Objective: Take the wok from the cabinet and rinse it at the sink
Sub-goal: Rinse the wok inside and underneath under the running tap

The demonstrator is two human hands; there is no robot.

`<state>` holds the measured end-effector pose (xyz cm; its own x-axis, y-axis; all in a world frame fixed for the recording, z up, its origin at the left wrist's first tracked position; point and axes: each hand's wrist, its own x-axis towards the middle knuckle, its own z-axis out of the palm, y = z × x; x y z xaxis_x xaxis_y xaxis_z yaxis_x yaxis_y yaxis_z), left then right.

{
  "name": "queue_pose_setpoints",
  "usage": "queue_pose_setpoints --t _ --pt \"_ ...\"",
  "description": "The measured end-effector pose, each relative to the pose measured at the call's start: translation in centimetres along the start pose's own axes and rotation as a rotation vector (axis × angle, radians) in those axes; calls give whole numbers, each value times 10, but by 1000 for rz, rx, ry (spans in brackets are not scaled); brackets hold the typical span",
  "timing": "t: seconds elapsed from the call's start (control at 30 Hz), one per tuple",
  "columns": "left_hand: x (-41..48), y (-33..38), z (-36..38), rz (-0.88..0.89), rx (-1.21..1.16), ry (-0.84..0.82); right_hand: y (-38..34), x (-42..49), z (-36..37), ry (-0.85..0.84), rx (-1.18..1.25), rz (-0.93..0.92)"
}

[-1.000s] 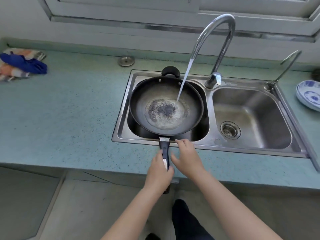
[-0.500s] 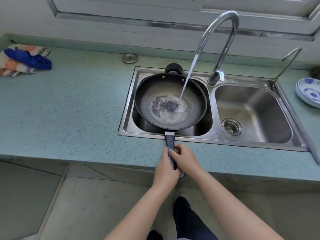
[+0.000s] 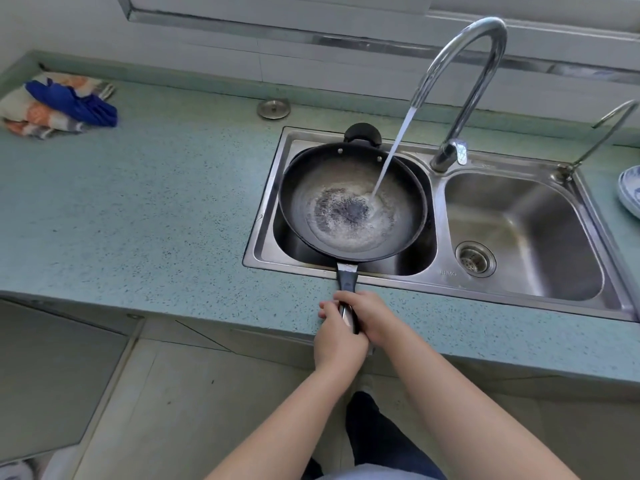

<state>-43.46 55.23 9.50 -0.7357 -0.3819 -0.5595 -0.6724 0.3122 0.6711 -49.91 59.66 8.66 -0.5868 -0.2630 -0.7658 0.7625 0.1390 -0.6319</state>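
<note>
A black wok sits over the left basin of the steel double sink, its long handle reaching toward me across the counter edge. Water runs from the curved faucet into the wok and pools foamy around a dark patch in its middle. My left hand is wrapped around the end of the handle. My right hand grips the same handle from the right, touching the left hand.
A blue and orange cloth lies at the counter's far left. A round metal cap sits behind the sink. A thin second tap and a blue-patterned plate are at the right. The right basin has a drain strainer.
My right hand has come down from hovering open beside the handle and closed on it, joining the left hand. The wok stays under the running water.
</note>
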Motion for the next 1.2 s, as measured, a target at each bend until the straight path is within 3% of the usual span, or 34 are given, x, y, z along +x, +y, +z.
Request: queue_pose_setpoints --t 0.27,0.6,1.0,1.2 --pt "4 0 1 2 3 4 2 0 -3 -18 -69 -23" --pt "4 -12 -8 22 -273 -53 5 0 -2 38 -197 -72" --pt "-6 -16 -18 25 -395 -143 10 9 -13 -108 -14 -45" --pt "-14 -2 -4 -9 -283 -69 6 3 -19 -190 277 81"
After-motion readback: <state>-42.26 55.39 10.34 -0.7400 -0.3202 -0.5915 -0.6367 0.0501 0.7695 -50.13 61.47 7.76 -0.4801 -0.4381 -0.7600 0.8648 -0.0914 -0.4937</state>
